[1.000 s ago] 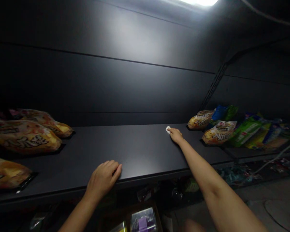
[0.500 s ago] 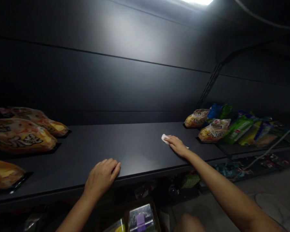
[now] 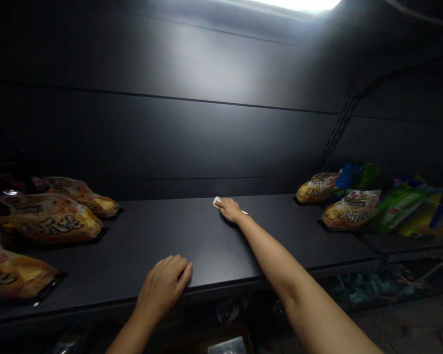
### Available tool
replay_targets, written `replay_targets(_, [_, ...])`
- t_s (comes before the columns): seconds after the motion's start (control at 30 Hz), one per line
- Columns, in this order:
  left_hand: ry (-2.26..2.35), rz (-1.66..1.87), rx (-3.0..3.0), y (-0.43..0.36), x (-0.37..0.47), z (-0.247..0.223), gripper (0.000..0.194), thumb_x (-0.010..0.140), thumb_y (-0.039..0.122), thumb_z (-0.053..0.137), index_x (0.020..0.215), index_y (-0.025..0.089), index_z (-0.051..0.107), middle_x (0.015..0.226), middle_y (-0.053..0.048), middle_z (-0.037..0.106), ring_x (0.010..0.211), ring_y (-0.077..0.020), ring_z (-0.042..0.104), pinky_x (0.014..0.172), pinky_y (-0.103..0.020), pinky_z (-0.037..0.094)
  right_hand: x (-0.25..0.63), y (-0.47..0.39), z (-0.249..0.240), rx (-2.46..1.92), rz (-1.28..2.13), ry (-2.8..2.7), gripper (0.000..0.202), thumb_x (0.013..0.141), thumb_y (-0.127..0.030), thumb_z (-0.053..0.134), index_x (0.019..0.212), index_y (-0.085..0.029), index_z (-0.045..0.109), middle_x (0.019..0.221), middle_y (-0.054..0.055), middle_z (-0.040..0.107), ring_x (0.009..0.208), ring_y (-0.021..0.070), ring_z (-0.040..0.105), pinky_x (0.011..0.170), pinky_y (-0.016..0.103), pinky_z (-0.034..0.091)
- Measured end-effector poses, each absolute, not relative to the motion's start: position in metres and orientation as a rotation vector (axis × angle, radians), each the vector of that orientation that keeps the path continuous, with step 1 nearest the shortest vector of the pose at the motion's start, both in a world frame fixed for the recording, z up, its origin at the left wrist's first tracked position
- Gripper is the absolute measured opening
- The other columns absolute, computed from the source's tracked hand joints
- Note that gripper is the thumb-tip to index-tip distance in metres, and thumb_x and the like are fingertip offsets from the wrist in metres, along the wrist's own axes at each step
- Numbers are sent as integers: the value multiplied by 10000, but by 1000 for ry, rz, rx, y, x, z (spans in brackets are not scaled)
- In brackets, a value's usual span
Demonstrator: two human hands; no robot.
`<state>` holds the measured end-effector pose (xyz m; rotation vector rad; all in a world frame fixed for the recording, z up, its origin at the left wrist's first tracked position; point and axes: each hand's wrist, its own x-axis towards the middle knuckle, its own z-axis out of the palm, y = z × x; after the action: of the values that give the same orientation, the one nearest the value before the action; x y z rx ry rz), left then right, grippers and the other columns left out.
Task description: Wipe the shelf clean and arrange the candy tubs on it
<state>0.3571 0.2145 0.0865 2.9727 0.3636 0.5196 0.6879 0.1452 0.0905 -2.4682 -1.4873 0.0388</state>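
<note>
My right hand (image 3: 229, 209) reaches to the back part of the dark grey shelf (image 3: 162, 226), pressing a small folded white cloth (image 3: 217, 202) against its surface. A bit of the cloth shows beyond the fingertips and another bit by the wrist; the palm hides the remainder. At the shelf's front edge rests my left hand (image 3: 164, 282), palm down, thumb apart from the fingers, holding nothing. Yellow-orange snack bags (image 3: 57, 219) stand at the left end of the shelf. Two similar bags, one in front (image 3: 350, 210) and one behind (image 3: 317, 188), stand to the right.
Green and yellow packets (image 3: 396, 209) fill the adjoining shelf on the right. A dark back panel (image 3: 206, 137) rises behind the shelf, under a bright lamp (image 3: 302, 4). Below the front edge are a box with a clear-topped package (image 3: 227, 346) and teal items (image 3: 369, 287).
My right hand has slid the cloth leftward and farther back along the shelf. My left hand stays at the front edge. The view has shifted slightly.
</note>
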Motion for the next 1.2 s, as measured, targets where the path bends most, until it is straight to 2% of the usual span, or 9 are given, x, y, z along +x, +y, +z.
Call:
replay_targets(0.07, [363,509,2961,214,356,87,352,988,362,346,755,225,572,747,-20,593,755,-191,540,735,-331,376,681,154,91,-2422,47,-1546,431,944,-312,463,1354,-436,506,1469,-101,479,1331,173,420,1101,309,315])
replay_targets(0.13, [361,506,2957,214,356,88,352,988,360,345,760,225,576,752,-20,594,756,-192,542,734,-332,375,690,141,95,-2455,24,-1475,421,941,-305,462,1342,-415,531,1451,-84,503,1315,172,441,1086,299,332])
replay_targets(0.23, [371,530,2970,213,356,87,343,986,354,351,761,228,577,755,-20,598,762,-197,543,729,-339,369,723,100,104,-2596,-44,-1196,435,946,-244,383,1334,-297,572,1408,53,548,1267,257,491,1042,413,386])
replay_targets(0.33, [386,557,2995,211,358,87,331,982,341,355,756,231,570,751,-22,602,758,-200,538,722,-344,361,744,76,111,-2709,-94,-938,457,939,-209,337,1308,-276,598,1322,128,600,1205,313,534,993,505,407])
replay_targets(0.47, [399,555,3005,211,359,87,333,982,339,349,760,232,572,754,-27,606,775,-205,547,725,-349,362,715,111,107,-2716,-93,-954,440,932,-212,351,1277,-230,624,1285,182,607,1189,347,536,968,541,408])
replay_targets(0.7, [342,550,3004,213,354,92,350,991,333,325,746,225,551,752,-24,605,765,-190,545,729,-330,364,658,155,102,-2428,80,-1510,403,915,-291,506,1288,-422,582,1409,-93,544,1293,169,459,1095,308,325])
replay_targets(0.87, [364,569,3019,210,353,95,365,993,340,323,740,219,557,750,-31,604,764,-189,543,715,-330,354,676,99,111,-2471,14,-1364,488,927,-157,357,1373,-231,539,1442,73,514,1323,261,431,1110,459,306])
replay_targets(1.03, [378,604,2976,208,352,95,353,981,345,354,743,217,581,747,-31,620,758,-186,537,697,-329,343,605,52,103,-2259,116,-1651,457,878,-163,467,1274,-334,620,1398,3,560,1311,213,450,1109,411,313])
replay_targets(1.2, [379,613,2984,207,353,94,346,977,348,362,744,216,582,748,-32,614,755,-185,534,695,-326,343,560,-1,99,-1866,298,-1980,447,906,-189,466,1288,-385,591,1411,-37,549,1331,190,435,1137,431,264])
